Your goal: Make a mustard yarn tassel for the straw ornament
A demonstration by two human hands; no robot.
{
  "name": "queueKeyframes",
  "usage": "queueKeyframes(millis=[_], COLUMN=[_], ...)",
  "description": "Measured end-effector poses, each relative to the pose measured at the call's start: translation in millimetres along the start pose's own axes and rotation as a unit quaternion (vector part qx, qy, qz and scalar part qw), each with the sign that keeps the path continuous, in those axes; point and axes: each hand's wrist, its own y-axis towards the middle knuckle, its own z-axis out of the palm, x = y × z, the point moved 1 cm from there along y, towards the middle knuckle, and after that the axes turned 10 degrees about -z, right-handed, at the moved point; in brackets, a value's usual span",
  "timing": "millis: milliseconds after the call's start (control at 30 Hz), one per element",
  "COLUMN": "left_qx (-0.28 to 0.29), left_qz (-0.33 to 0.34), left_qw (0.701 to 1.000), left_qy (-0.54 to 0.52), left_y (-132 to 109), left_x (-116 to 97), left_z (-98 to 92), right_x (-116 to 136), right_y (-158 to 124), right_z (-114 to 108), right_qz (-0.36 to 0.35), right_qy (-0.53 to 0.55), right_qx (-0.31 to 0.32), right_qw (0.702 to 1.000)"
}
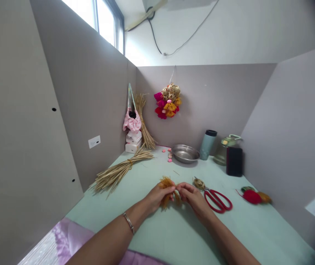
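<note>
A mustard-yellow yarn tassel (166,181) with frayed strands is gripped by my left hand (158,195), its thumb laid over the top. My right hand (192,197) meets it from the right, thumb and fingertips pinched together on the tassel's tied end; the exact strand is too small to make out. Some strands hang down between the two hands. Just beyond my right hand lie red-handled scissors (218,201), and a small woven straw ball (199,183) rests against their blades.
A bundle of dry straw (118,172) lies at left. Farther back stand a steel bowl (185,154), a tumbler (208,144), a green jug (221,154) and a black phone-like slab (234,162). Red yarn (252,197) sits at right. Pompom ornaments (169,103) hang on the wall.
</note>
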Motion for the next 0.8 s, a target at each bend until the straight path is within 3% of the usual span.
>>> queueKeyframes(millis=[233, 367, 600, 800], left_qx=[0.013, -0.013, -0.038, -0.026], left_qz=[-0.031, -0.032, -0.018, -0.021], left_qw=[0.998, 0.998, 0.998, 0.998], left_qy=[0.054, 0.043, 0.042, 0.052], left_y=[-2.1, 1.2, 5.2, 1.7], left_x=[2.4, 5.6, 6.7, 3.7], left_z=[2.0, -0.6, -5.0, -2.5], right_x=[3.1, 6.4, 9.3, 9.8], right_y=[-1.4, -1.8, -4.7, -3.3], right_z=[1.8, -0.2, 5.3, 1.0], right_qz=[0.001, -0.018, -0.017, -0.016], right_qy=[-0.002, -0.023, -0.061, -0.053], right_qx=[-0.003, -0.015, 0.062, 0.028], right_qw=[1.000, 0.999, 0.996, 0.998])
